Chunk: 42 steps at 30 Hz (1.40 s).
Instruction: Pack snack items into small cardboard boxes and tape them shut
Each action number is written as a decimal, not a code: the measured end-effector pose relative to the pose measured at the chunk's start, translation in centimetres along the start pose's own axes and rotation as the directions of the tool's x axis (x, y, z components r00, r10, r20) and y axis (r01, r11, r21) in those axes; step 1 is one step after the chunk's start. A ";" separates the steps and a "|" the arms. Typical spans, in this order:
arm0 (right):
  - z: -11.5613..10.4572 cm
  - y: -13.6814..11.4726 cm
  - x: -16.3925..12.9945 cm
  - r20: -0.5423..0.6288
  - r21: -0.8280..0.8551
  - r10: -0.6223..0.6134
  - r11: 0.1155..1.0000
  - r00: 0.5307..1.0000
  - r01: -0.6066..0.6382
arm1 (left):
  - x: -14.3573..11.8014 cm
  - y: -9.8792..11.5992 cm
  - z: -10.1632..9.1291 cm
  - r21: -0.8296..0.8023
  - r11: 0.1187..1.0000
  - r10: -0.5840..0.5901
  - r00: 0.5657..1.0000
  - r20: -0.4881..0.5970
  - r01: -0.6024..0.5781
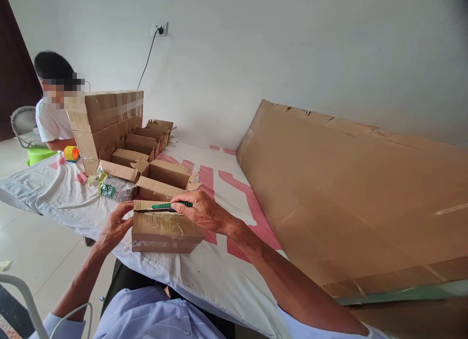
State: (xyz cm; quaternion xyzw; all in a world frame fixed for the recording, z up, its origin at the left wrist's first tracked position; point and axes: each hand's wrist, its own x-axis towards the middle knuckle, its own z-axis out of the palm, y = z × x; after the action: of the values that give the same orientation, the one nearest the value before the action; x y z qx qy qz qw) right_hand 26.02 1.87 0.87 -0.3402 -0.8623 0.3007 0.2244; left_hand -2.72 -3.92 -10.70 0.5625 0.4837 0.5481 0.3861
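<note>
A taped cardboard box (168,239) lies in front of me on the cloth-covered table. My left hand (116,227) steadies its left end, fingers and thumb pressed against the side. In my right hand (199,211) is a green utility knife (161,206), gripped by its handle and laid along the top of the box. Its dark blade end points left, toward my left hand. Just beyond stands an open cardboard box (163,185) with raised flaps. A clear plastic packet with a green and yellow label (115,187) leans beside it on the left.
More open boxes (141,143) run in a row toward the wall, beside a stack of closed boxes (104,112). A large cardboard sheet (347,183) slopes along the right. Behind the stack, a person in a white shirt (54,120) sits near an orange tape roll (71,153).
</note>
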 end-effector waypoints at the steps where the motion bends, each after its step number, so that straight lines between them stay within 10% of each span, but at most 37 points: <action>1: 0.0 -0.2 0.2 0.002 -0.022 -0.005 1.000 1.000 0.005 | 0.0 0.1 0.0 0.005 1.000 0.000 1.000 0.003 0.000; 22: -3.3 -7.8 3.0 0.210 -0.594 0.177 0.804 0.961 -0.018 | 0.9 0.6 0.1 0.017 1.000 -0.024 1.000 0.013 0.024; 34: -3.7 -6.2 4.6 0.239 -0.510 0.154 0.860 0.959 -0.011 | 2.2 0.8 -2.0 0.186 0.981 -0.074 0.994 0.076 0.058; 42: -2.5 -5.9 5.2 0.192 -0.516 0.056 0.855 0.980 0.053 | 1.9 1.9 -0.2 -0.030 0.995 -0.089 0.992 0.090 0.092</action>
State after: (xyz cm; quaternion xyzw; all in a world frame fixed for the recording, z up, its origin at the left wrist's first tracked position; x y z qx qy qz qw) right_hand 21.32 3.08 7.59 -0.3566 -0.9292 0.0903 0.0364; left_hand -2.85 -2.54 -8.33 0.5569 0.4818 0.5129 0.4413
